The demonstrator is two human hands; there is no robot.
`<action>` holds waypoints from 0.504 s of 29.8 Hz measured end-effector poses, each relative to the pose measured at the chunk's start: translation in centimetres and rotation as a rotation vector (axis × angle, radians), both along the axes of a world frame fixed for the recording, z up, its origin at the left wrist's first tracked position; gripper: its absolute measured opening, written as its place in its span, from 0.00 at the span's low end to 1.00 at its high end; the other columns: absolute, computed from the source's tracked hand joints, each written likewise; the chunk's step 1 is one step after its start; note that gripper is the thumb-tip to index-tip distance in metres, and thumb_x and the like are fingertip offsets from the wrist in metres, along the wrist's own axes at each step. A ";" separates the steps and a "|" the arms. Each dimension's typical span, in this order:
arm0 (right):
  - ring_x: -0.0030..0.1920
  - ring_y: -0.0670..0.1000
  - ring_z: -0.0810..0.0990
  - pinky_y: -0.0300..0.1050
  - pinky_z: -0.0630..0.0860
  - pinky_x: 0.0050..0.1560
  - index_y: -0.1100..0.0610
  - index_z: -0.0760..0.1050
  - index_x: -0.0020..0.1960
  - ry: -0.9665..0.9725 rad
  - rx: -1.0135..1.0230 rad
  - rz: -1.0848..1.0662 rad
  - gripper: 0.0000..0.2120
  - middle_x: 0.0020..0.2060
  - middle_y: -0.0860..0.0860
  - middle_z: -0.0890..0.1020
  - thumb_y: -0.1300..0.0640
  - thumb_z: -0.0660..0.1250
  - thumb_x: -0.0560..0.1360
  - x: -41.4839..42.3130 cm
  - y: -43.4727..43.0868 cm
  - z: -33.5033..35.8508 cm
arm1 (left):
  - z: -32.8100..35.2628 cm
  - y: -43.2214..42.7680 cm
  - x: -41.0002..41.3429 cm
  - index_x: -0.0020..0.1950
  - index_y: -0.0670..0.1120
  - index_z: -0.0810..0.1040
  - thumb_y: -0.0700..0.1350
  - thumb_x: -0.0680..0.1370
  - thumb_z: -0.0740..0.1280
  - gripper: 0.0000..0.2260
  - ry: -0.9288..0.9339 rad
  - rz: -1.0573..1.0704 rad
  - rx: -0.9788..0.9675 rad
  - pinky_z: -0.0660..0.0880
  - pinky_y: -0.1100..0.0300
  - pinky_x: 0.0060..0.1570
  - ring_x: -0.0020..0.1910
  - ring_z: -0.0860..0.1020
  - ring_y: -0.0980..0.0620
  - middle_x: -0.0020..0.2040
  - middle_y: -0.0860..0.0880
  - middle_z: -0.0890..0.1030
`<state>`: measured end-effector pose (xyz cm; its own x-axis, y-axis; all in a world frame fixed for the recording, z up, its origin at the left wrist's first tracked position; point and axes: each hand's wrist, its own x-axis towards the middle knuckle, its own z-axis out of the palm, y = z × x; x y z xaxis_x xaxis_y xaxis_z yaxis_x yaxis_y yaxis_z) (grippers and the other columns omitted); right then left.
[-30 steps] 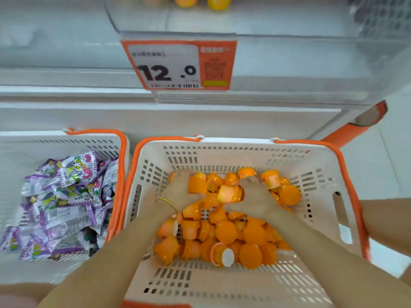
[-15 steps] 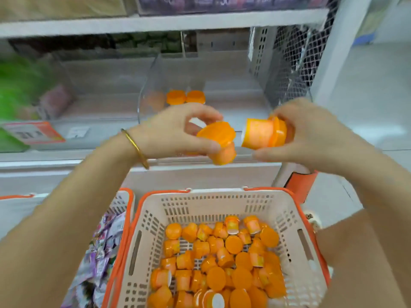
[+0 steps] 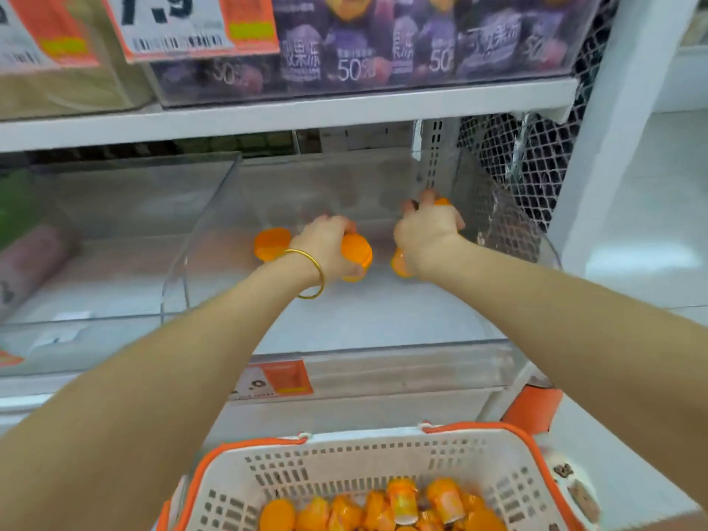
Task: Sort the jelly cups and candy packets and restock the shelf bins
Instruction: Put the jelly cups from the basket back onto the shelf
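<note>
Both arms reach deep into a clear plastic shelf bin [image 3: 383, 362]. My left hand [image 3: 325, 243], with a gold bangle at the wrist, grips orange jelly cups [image 3: 357, 250] low over the bin floor. My right hand [image 3: 427, 231] grips more orange jelly cups [image 3: 399, 264], with orange showing above and below the fist. Two orange cups [image 3: 271, 244] lie on the bin floor just left of my left hand. Below, a white basket [image 3: 344, 465] with an orange rim holds several more orange jelly cups [image 3: 402, 507].
A neighbouring clear bin [image 3: 115, 231] stands to the left with green and pink packs at its far left. The shelf above [image 3: 287, 113] carries purple jelly bags [image 3: 383, 44] and orange price tags [image 3: 191, 24]. A wire mesh panel [image 3: 528, 162] closes the right side.
Both hands scooped jelly cups out of the basket, lifted them, and have now moved forward into the clear bin. The view has tilted up from the baskets to the shelf.
</note>
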<state>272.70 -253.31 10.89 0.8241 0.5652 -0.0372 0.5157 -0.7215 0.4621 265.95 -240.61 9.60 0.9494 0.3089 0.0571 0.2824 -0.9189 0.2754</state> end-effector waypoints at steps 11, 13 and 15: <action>0.63 0.62 0.69 0.45 0.69 0.57 0.57 0.72 0.64 0.351 0.550 0.035 0.25 0.62 0.58 0.68 0.60 0.70 0.67 4.6 -1.0 -1.6 | -0.9 0.6 2.2 0.75 0.59 0.57 0.52 0.73 0.68 0.33 0.018 -0.173 0.274 0.62 0.49 0.65 0.70 0.61 0.44 0.73 0.51 0.63; 0.62 0.63 0.70 0.46 0.70 0.58 0.57 0.71 0.65 0.374 0.657 0.008 0.25 0.63 0.58 0.67 0.61 0.69 0.69 4.5 -1.3 -1.9 | -1.0 0.1 1.9 0.75 0.61 0.53 0.53 0.76 0.65 0.32 0.013 -0.327 0.394 0.63 0.50 0.63 0.69 0.61 0.44 0.74 0.53 0.61; 0.61 0.63 0.71 0.46 0.70 0.60 0.57 0.70 0.67 0.381 0.724 -0.016 0.26 0.64 0.58 0.66 0.61 0.70 0.69 4.4 -1.6 -2.2 | -1.4 -0.2 1.8 0.75 0.62 0.53 0.54 0.78 0.62 0.28 0.035 -0.388 0.496 0.63 0.52 0.61 0.69 0.61 0.45 0.73 0.54 0.62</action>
<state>277.07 -254.90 8.70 0.8368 0.5450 0.0531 0.5303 -0.7825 -0.3263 267.74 -240.81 8.16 0.9910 -0.1135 0.0717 -0.0959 -0.9722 -0.2134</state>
